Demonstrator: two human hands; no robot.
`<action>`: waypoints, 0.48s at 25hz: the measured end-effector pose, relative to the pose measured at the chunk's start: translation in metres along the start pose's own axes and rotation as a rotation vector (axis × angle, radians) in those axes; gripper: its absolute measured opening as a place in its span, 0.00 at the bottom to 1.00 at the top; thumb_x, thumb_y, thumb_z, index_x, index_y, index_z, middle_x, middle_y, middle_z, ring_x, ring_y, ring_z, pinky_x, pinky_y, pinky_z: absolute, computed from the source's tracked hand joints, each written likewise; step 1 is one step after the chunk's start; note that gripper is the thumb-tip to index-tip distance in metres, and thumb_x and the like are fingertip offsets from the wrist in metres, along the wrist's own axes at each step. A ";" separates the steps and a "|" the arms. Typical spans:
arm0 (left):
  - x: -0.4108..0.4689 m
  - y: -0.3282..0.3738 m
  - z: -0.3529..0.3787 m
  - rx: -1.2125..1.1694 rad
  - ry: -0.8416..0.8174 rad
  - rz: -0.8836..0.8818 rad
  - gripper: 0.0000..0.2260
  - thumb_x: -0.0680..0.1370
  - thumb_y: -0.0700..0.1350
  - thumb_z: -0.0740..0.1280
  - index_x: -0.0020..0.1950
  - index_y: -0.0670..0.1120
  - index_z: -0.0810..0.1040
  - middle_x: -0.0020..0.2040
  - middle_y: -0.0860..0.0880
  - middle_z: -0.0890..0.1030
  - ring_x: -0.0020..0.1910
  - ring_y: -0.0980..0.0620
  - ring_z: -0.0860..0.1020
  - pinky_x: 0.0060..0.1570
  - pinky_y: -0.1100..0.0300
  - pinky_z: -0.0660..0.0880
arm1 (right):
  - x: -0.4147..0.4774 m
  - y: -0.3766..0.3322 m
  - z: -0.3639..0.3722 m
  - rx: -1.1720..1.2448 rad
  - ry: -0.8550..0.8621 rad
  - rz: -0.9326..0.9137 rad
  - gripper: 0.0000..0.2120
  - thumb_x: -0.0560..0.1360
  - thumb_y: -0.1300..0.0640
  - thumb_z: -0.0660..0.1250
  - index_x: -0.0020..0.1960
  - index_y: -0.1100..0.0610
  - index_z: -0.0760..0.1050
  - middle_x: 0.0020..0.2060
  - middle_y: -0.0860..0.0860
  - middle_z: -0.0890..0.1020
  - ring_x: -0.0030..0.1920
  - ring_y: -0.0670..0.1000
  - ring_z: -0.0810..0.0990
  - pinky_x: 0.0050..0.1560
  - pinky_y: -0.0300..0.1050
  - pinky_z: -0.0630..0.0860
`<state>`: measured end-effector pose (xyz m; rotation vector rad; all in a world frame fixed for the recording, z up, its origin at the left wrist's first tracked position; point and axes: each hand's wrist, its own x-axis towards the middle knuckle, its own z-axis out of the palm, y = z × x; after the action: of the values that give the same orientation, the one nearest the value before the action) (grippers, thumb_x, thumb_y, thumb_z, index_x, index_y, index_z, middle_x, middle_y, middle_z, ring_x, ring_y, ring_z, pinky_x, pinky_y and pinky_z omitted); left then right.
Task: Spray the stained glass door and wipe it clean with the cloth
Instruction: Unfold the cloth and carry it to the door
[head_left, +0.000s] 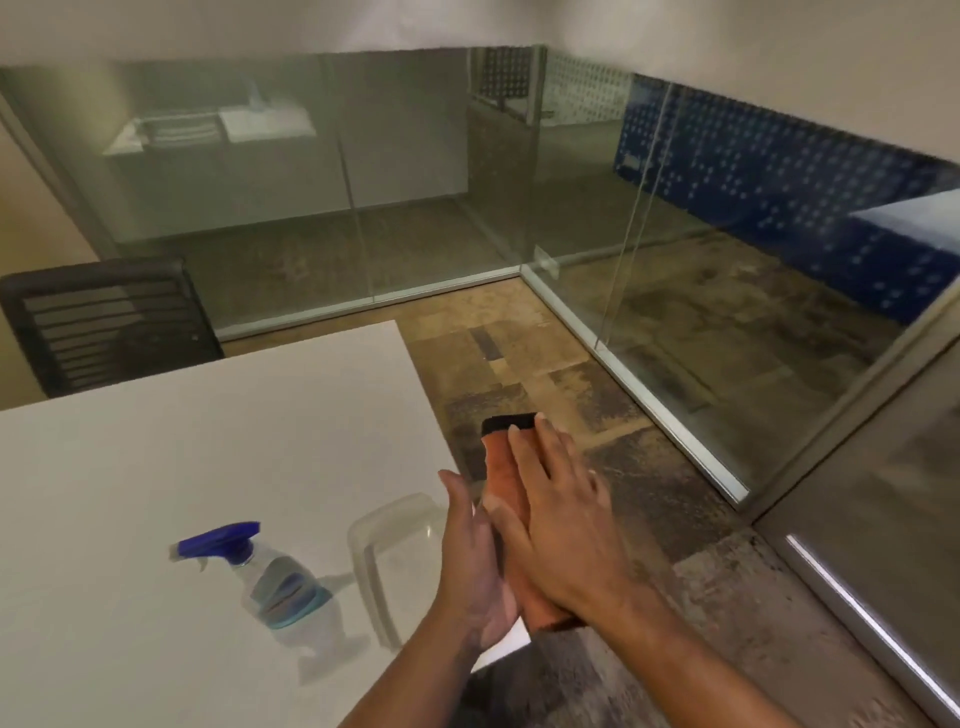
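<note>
1. Glass partitions (431, 171) wall off this office on two sides, meeting at a corner ahead, with patchy carpet tiles (524, 364) running along their metal floor rails.
2. Down at lower left, a white table (218, 441) fills the view, and a black slatted chair (104, 317) sits just behind its far edge.
3. On the table stands the spray bottle (270, 571), clear with a blue trigger head pointing left, nobody touching it.
4. Just right of the bottle, a clear plastic container (384, 545) sits near the table's edge.
5. Now the hands: both are out past the table's corner, over the carpet, with the cloth (501, 483) sandwiched between them.
6. That cloth is orange with a black end, folded into a long strip, the black tip poking out beyond the fingertips.
7. Right hand (561, 519) lies flat on top, fingers straight and together, pressing down rather than curling around.
8. Left hand (472, 566) is underneath, palm turned up and open, supporting the cloth from below.
9. At the far right, a glass panel (872, 519) in a metal frame sits close by, well apart from the hands.
</note>
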<state>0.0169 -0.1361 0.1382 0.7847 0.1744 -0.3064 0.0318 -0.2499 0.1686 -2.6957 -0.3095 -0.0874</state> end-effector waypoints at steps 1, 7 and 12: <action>0.003 -0.009 0.014 0.001 -0.002 -0.001 0.44 0.73 0.83 0.59 0.81 0.57 0.75 0.82 0.47 0.75 0.83 0.45 0.73 0.85 0.44 0.62 | -0.005 0.013 -0.004 0.010 0.025 0.017 0.38 0.81 0.26 0.40 0.86 0.40 0.37 0.87 0.46 0.39 0.87 0.52 0.41 0.82 0.66 0.57; 0.025 -0.069 0.112 -0.029 -0.216 -0.097 0.49 0.73 0.85 0.50 0.79 0.53 0.78 0.81 0.45 0.77 0.81 0.45 0.76 0.84 0.43 0.65 | -0.036 0.112 -0.059 0.188 0.136 0.114 0.39 0.80 0.24 0.45 0.86 0.38 0.38 0.87 0.41 0.42 0.86 0.47 0.44 0.82 0.55 0.56; 0.055 -0.132 0.227 0.069 -0.434 -0.156 0.49 0.75 0.84 0.50 0.86 0.54 0.67 0.83 0.46 0.75 0.83 0.47 0.72 0.87 0.44 0.60 | -0.058 0.224 -0.125 0.768 0.381 0.244 0.33 0.79 0.46 0.69 0.83 0.43 0.65 0.76 0.39 0.75 0.74 0.38 0.73 0.72 0.34 0.71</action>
<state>0.0333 -0.3978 0.1934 0.7563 -0.1857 -0.6244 0.0251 -0.5122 0.1850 -1.8838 0.0972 -0.3301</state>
